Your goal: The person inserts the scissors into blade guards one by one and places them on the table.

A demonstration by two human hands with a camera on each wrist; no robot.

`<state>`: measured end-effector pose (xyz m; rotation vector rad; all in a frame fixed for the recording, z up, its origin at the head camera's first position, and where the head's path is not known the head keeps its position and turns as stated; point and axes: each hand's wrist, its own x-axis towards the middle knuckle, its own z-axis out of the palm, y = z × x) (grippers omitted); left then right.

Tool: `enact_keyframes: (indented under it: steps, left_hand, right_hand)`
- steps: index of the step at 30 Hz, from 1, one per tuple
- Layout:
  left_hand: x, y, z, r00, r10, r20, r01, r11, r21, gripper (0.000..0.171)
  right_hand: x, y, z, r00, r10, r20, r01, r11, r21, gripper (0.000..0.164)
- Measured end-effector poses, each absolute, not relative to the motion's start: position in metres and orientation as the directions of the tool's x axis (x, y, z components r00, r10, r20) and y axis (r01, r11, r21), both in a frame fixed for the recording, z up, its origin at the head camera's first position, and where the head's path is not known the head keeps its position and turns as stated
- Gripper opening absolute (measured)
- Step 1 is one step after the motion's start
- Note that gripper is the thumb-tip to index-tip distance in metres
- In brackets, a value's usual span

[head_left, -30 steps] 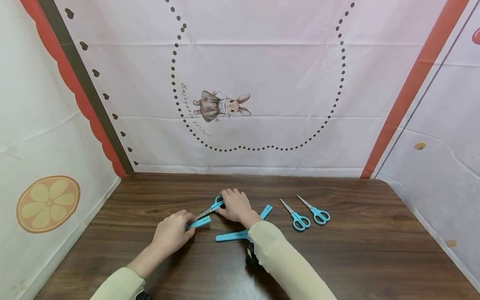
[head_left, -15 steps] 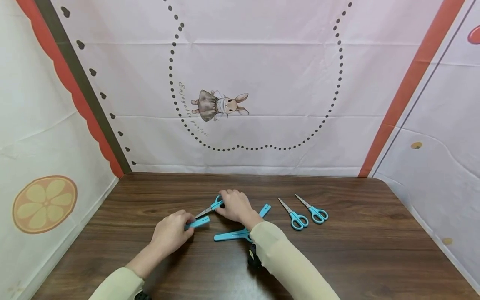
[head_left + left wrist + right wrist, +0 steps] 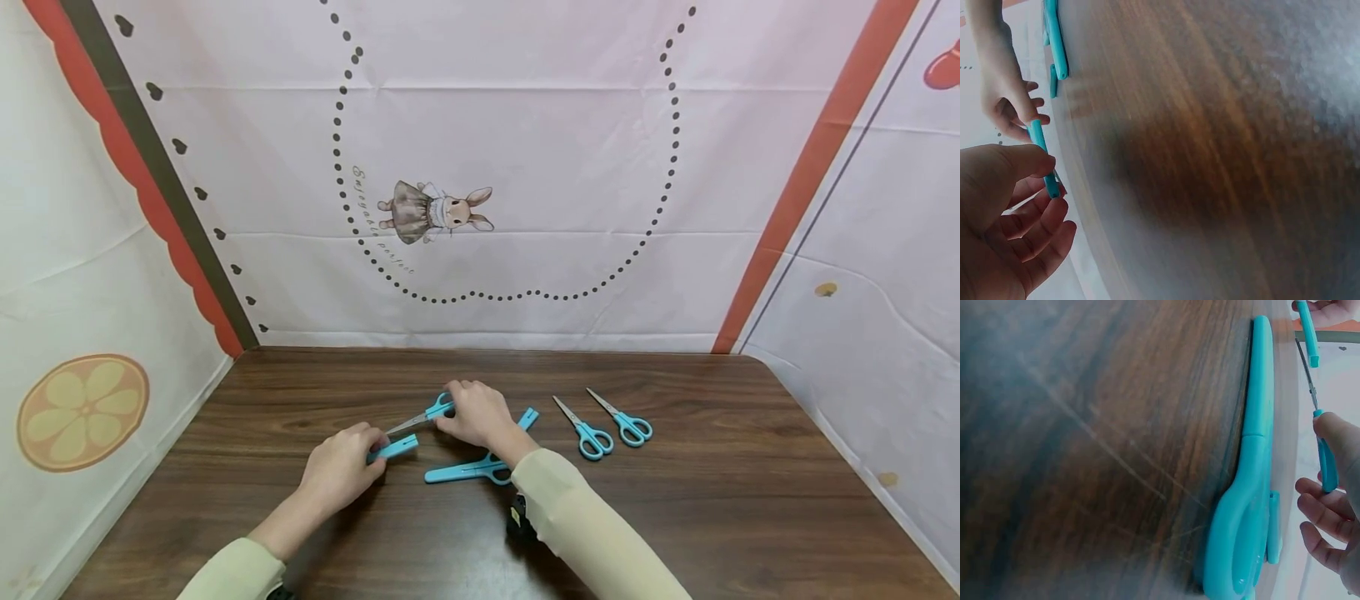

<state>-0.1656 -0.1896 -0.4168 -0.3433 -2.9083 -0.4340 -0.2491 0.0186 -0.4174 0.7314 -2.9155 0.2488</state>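
Note:
My left hand [image 3: 341, 467] pinches a light-blue blade cover [image 3: 397, 447] between thumb and fingers, its slotted end pointing right in the head view. My right hand [image 3: 480, 414] grips a pair of scissors [image 3: 422, 418] by the light-blue handles. Their bare metal blades point left, running just behind the blade cover, with the tips close to my left fingers. In the right wrist view the scissors' blade [image 3: 1305, 372] runs beside the blade cover [image 3: 1309, 334] without being inside it. Part of the handles is hidden by my right fingers.
A covered pair of scissors [image 3: 457, 472] lies near my right forearm, which overlaps its handles. Behind that forearm lies another light-blue cover [image 3: 530, 417]. Two uncovered pairs, one nearer [image 3: 588, 435] and one farther [image 3: 626, 423], rest to the right on the wooden table [image 3: 712, 500].
My right hand has shifted slightly right with the scissors, and more of the covered pair's handle shows. My left hand keeps its pinch on the blade cover. The head view has turned slightly.

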Motion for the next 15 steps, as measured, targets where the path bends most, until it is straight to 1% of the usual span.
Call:
enact_keyframes:
  steps: [9,15]
  left_hand:
    - [-0.167,-0.185,-0.421,-0.954,0.213,0.210,0.264,0.928,0.262,0.011]
    - [-0.168,-0.182,-0.423,-0.954,0.226,0.196,0.273,0.925,0.266,0.012]
  right_hand:
    - [-0.240,0.026,-0.420,-0.858,-0.465,0.221,-0.494,0.864,-0.098,0.051]
    - [-0.237,0.032,-0.423,-0.851,-0.452,0.267,-0.495,0.861,-0.120,0.050]
